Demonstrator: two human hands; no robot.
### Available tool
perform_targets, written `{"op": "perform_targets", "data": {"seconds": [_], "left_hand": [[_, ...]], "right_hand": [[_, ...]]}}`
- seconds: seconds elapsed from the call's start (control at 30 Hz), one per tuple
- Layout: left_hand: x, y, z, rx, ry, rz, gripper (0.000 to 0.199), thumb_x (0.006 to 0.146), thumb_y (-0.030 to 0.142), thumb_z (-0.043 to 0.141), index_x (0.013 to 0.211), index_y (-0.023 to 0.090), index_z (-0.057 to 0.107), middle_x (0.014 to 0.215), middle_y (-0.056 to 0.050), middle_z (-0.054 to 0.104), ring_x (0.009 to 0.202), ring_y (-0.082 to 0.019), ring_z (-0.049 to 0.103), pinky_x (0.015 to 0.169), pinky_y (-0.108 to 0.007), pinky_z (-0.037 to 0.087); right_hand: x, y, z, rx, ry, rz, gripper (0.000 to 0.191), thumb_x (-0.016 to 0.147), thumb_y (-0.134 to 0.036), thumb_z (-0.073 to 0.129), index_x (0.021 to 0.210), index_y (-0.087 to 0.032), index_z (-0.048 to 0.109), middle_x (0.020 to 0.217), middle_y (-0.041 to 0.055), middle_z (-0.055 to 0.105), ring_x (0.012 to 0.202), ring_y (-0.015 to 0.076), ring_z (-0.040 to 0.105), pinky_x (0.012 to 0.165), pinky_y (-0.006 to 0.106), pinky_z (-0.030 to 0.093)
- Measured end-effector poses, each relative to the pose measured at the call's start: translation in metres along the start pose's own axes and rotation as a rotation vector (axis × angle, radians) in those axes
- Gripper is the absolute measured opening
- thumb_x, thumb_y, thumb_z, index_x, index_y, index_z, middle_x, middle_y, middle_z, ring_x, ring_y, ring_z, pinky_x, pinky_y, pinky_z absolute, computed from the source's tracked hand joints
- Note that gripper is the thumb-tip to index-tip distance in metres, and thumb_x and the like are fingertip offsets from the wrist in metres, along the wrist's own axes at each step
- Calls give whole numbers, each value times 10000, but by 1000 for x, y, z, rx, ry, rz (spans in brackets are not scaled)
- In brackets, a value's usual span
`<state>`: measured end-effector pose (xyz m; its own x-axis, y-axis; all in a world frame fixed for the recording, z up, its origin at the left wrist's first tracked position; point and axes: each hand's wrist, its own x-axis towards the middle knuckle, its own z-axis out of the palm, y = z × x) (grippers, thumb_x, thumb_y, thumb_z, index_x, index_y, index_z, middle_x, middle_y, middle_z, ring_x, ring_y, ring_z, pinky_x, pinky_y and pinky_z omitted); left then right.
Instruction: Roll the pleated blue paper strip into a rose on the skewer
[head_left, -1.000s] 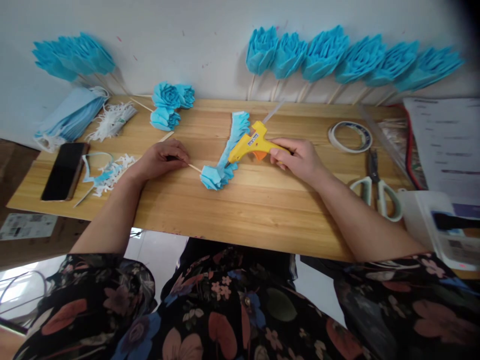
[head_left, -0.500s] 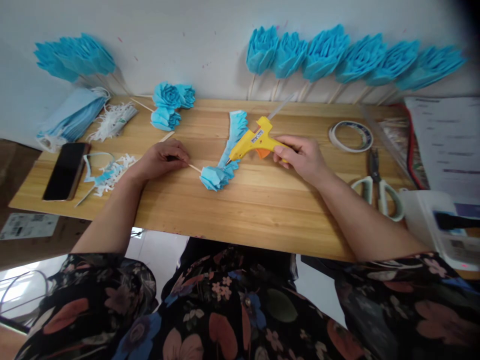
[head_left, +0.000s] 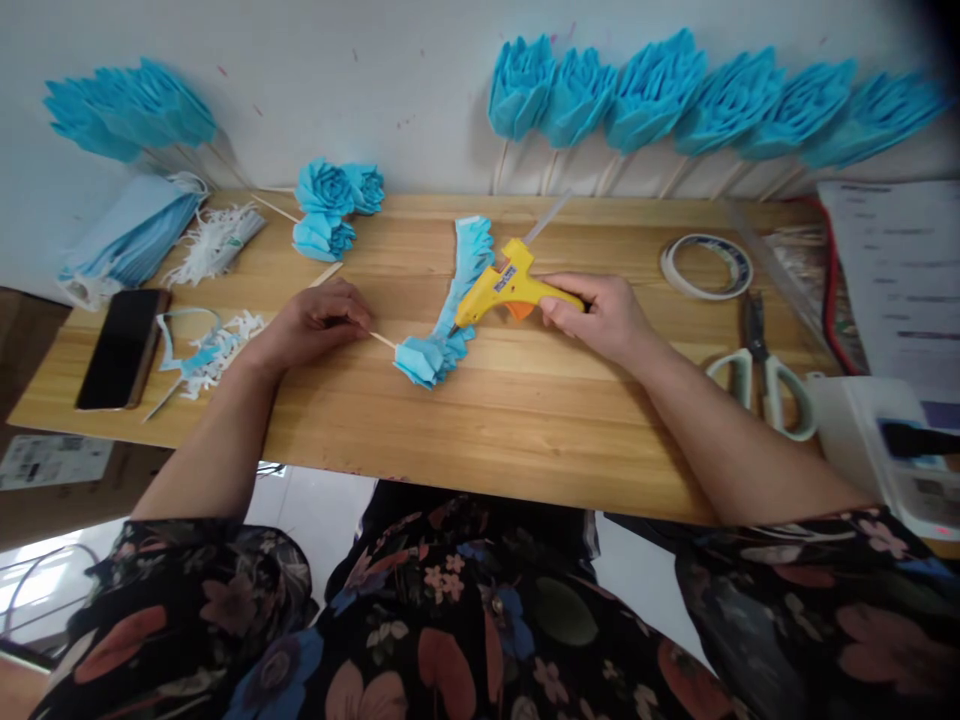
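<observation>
Closed around a thin wooden stick [head_left: 384, 340], my left hand [head_left: 322, 322] rests on the table left of centre. On the stick's far end sits a partly rolled blue flower [head_left: 424, 360], lying on its side. From it a fringed light-blue strip [head_left: 471, 255] runs away from me across the wood. My right hand [head_left: 596, 312] grips a yellow hot glue gun [head_left: 506, 280] by its handle. The gun's nozzle points down and left at the strip, just beyond the flower; whether it touches, I cannot tell. A clear glue stick [head_left: 549, 216] juts from its back.
Blue flowers on sticks [head_left: 656, 90] lean on the wall. Small blue flowers [head_left: 324, 190], face masks [head_left: 139, 230], white loops [head_left: 214, 240] and a phone [head_left: 124, 348] are at left. Tape [head_left: 706, 266], scissors [head_left: 759, 370] and a plastic box [head_left: 862, 420] lie right.
The glue gun's nozzle has shifted slightly along the strip toward the flower. My left hand still holds the stick. The whole view has moved a little.
</observation>
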<state>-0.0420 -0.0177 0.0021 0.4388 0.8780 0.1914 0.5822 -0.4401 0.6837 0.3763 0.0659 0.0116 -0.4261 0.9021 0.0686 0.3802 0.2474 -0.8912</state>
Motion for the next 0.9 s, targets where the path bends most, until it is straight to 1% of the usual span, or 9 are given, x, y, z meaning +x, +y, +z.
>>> {"op": "perform_targets", "data": {"seconds": [0.13, 0.23, 0.33, 0.43, 0.53, 0.63, 0.73, 0.8, 0.9], "left_hand": [[0, 1, 1, 20, 38, 60, 404, 1104, 607, 741, 904, 274, 853, 971, -88, 804, 919, -248, 737, 897, -386, 606], [1, 1, 5, 24, 47, 64, 388, 1120, 587, 726, 926, 283, 868, 998, -89, 809, 932, -251, 741, 917, -390, 598], [3, 0, 9, 15, 27, 85, 355, 1128, 546, 727, 931, 287, 869, 1009, -82, 812, 941, -247, 747, 915, -373, 599], [6, -2, 13, 38, 32, 132, 376, 1140, 531, 718, 931, 252, 857, 993, -78, 813, 926, -226, 748, 874, -346, 600], [6, -5, 14, 83, 44, 124, 390, 1137, 528, 722, 920, 232, 851, 982, -73, 812, 926, -223, 755, 877, -341, 607], [4, -7, 13, 100, 50, 111, 362, 1132, 509, 728, 934, 235, 858, 993, -68, 816, 931, -228, 764, 890, -347, 616], [3, -9, 13, 98, 65, 115, 337, 1132, 484, 728, 952, 233, 864, 1006, -67, 818, 938, -229, 768, 891, -350, 619], [3, -9, 14, 91, 70, 116, 328, 1126, 477, 738, 952, 230, 866, 1003, -70, 816, 937, -230, 769, 890, -353, 620], [4, -9, 13, 71, 82, 121, 327, 1115, 485, 758, 942, 229, 866, 987, -72, 812, 923, -230, 768, 879, -354, 619]], "right_hand": [[0, 1, 0, -4, 5, -18, 94, 882, -219, 815, 904, -285, 878, 686, -20, 691, 644, 166, 551, 581, 312, 360], [0, 3, 0, -31, -3, -32, 122, 911, -231, 795, 951, -285, 897, 698, -11, 703, 653, 169, 559, 579, 311, 359], [0, 7, -1, -71, -19, -68, 157, 942, -274, 778, 1026, -274, 911, 728, 3, 733, 668, 176, 585, 571, 313, 363], [1, 13, -3, -116, -40, -118, 205, 965, -331, 777, 1103, -253, 907, 755, 12, 756, 672, 185, 612, 567, 319, 390], [3, 18, -4, -143, -56, -157, 250, 981, -371, 771, 1151, -244, 904, 767, 14, 760, 669, 188, 618, 579, 331, 419], [3, 20, -4, -126, -54, -175, 248, 974, -382, 771, 1132, -251, 910, 761, 14, 750, 675, 189, 610, 589, 338, 417], [3, 19, -3, -68, -58, -166, 230, 965, -414, 794, 1087, -251, 901, 737, 11, 728, 656, 180, 576, 568, 329, 394], [2, 17, -2, -2, -60, -130, 245, 976, -467, 797, 1030, -244, 884, 715, 8, 706, 615, 161, 533, 537, 318, 373], [2, 16, -1, 126, -50, -68, 347, 986, -587, 811, 955, -243, 851, 709, 10, 692, 556, 129, 478, 499, 307, 362]]}}
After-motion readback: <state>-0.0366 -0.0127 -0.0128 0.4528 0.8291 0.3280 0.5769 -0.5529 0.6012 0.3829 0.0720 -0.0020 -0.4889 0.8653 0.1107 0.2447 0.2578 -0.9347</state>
